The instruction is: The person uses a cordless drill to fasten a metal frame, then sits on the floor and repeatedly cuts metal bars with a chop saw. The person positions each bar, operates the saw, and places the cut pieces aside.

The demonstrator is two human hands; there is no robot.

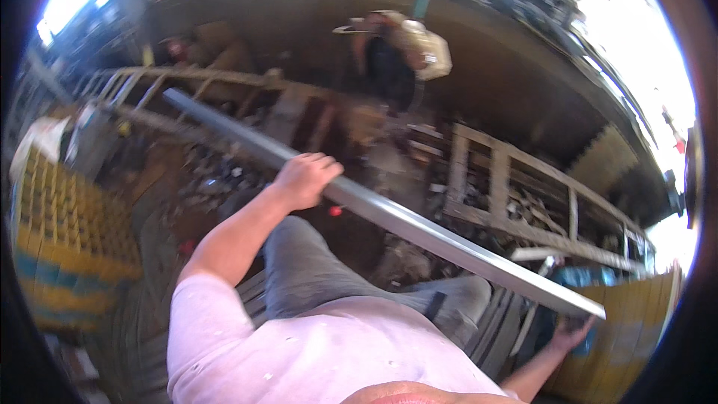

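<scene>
A long, straight grey metal bar (419, 226) with a boxy profile slants across in front of me, from the far left down to the near right. My left hand (308, 179) is wrapped over it left of its middle, fingers curled across the far edge. At the bar's right end my right hand (572, 333) grips it from below; the bar hides part of those fingers. My legs (314, 262) in grey trousers lie beneath the bar.
Yellow stacks stand at left (71, 247) and right (621, 329). A wooden ladder-like frame (497, 179) lies to the right, another ladder (149, 90) at far left. Debris (217, 179) litters the floor. Below a long dark bench front (299, 37) hang bags (430, 49).
</scene>
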